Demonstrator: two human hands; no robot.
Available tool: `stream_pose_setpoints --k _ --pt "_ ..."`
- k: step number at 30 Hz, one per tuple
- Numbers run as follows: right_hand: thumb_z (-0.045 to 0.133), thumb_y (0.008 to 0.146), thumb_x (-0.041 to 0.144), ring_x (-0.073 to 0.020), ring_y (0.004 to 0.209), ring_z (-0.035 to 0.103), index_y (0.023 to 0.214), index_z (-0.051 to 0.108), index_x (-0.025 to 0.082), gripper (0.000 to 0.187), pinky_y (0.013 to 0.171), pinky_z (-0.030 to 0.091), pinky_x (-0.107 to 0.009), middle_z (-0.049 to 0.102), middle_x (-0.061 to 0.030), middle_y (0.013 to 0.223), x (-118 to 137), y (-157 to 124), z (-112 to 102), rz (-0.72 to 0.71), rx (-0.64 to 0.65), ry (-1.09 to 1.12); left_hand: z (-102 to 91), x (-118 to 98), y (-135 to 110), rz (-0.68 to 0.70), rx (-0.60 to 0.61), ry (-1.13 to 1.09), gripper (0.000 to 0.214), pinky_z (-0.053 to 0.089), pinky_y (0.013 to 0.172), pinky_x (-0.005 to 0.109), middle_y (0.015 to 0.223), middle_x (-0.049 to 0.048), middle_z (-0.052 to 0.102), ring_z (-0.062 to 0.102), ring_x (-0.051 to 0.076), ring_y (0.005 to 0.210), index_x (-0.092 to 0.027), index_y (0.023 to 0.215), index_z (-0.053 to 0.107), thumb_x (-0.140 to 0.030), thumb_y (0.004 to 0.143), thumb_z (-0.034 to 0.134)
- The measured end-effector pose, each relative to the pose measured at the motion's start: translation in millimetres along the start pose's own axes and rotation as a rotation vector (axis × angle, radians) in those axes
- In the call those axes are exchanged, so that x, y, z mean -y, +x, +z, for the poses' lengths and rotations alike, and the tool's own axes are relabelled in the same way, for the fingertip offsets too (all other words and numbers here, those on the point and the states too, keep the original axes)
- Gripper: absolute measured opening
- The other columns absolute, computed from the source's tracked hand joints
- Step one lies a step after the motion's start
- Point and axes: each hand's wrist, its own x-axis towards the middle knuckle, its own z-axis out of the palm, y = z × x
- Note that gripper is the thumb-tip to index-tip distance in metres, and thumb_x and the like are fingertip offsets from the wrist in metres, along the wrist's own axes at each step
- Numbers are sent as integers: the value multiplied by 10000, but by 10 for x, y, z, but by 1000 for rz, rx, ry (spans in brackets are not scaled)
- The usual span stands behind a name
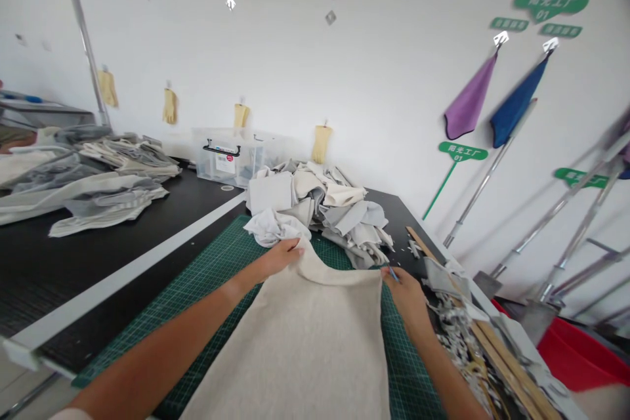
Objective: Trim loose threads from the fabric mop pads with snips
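A long beige piece of cloth (315, 341) is stretched toward me over a green cutting mat (207, 279). My left hand (283, 257) is closed on its far left corner, where the edge curls up. At the far right corner my right hand (404, 289) pinches the cloth. A small thin blue tool (393, 273), whose kind I cannot make out, also sticks out of the right hand's fingers. Just beyond the cloth, close to my left hand, lies a crumpled white cloth (275, 226). The cloth's near end runs out of view.
A heap of cut cloth pieces (344, 197) lies at the back, beside a clear plastic box (224, 161). More cloths (113, 190) cover the left table. Wooden strips (506, 367) and scraps (450, 321) line the right edge. A red bin (581, 354) stands beyond it.
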Motion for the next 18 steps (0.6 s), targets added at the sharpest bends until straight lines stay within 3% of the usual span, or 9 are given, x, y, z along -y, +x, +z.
stream_pose_setpoints --k 3,6,11,14,18 --pt "631 790 501 -261 832 639 969 758 196 376 708 450 -321 735 -80 907 222 27 238 -76 33 -33 120 28 46 33 -25 -63 434 460 892 330 1045 78 686 592 244 1001 -157 1026 654 -549 853 588" --pt "619 815 515 -259 865 627 956 762 193 379 782 451 -339 736 -89 964 477 35 651 -184 165 119 229 64 42 26 -47 -142 510 470 876 333 1091 100 690 598 254 1005 -145 1099 650 -588 854 591" --pt "611 838 538 -198 713 568 1005 753 180 421 667 427 -293 720 -70 908 653 -18 1322 -151 336 302 303 175 2 16 12 -167 589 468 847 327 1028 98 707 613 240 924 -116 1095 681 -638 837 596" --pt "612 834 551 -174 650 518 971 751 168 430 593 383 -265 675 -45 771 601 -92 1482 -125 361 344 291 208 -5 42 1 -111 562 460 848 319 1001 84 710 606 235 912 -118 1068 698 -622 848 586" --pt "639 824 533 -162 667 501 916 743 164 395 603 369 -253 633 -22 735 507 -178 1479 -157 358 377 277 228 -4 57 -9 25 513 455 821 311 950 68 709 598 229 876 -124 1012 705 -596 865 567"
